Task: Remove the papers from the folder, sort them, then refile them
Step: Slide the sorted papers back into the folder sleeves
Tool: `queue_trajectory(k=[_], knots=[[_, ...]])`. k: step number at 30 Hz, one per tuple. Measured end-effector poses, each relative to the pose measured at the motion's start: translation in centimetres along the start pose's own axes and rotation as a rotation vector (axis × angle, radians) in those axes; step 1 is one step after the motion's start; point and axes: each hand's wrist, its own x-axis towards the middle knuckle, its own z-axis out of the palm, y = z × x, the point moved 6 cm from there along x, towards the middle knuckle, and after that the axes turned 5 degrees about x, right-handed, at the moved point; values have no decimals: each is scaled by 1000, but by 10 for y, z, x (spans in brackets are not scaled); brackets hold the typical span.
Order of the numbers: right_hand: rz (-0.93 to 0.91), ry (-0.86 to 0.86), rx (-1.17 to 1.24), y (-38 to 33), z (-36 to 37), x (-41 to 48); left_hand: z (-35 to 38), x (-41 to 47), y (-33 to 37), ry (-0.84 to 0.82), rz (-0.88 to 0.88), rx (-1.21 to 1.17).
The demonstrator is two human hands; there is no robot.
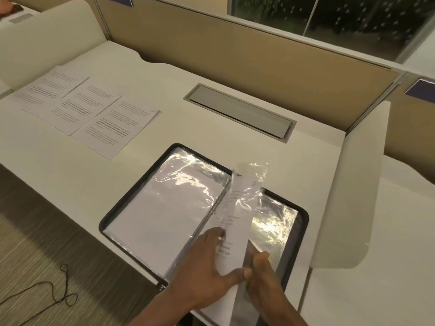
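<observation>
The black display folder lies open on the white table at about 5 o'clock, its clear pockets glaring under the light. Over its spine a printed sheet stands up, its top inside a raised plastic sleeve. The left grip pinches the sheet's lower edge, thumb in front; the right grip curls round the sleeve's lower edge beside it. Three printed pages lie overlapping at 10 o'clock.
</observation>
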Motion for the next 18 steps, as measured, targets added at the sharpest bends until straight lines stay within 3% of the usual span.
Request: queue_trajectory(k=[2,6,8,18], knots=[[-41,-50,-27,-10,13,7,-20,-2,5,5,-23,41],[-34,-135,-144,-18,36,23,-53,-4,9,-96,-127,-193],[-20,-205,-164,-20,52,30,-68,-5,6,-105,-127,-159],[21,-211,-425,16,102,86,-160,41,-120,237,-537,220]])
